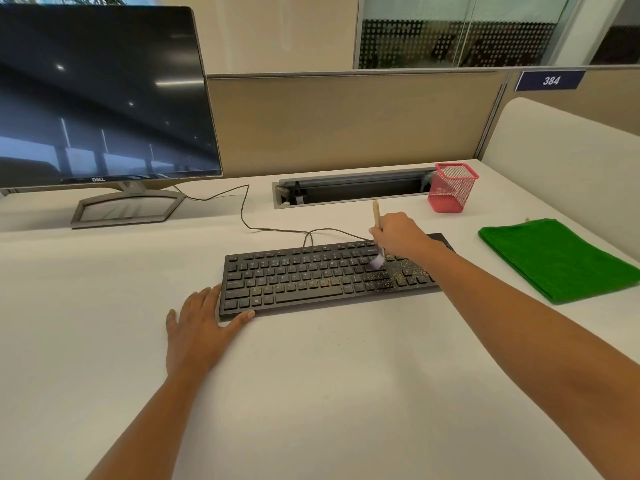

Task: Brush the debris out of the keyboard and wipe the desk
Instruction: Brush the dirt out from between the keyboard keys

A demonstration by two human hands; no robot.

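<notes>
Keyboard [329, 277]: left hand [201, 322] flat, steadying its corner; right hand [401, 235] fingers gripping brush [376, 233], bristles seemingly sweeping debris [391, 277].

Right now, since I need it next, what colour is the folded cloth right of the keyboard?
The folded cloth is plain green; the head view shows it.

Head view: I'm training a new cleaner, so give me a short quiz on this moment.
1. True or false: the cloth lies right of the keyboard.
2. The right hand grips: A) cloth B) brush C) nothing.
3. Fill in: the left hand touches the keyboard's ___ end.
Key: 1 true; 2 B; 3 left.
</notes>
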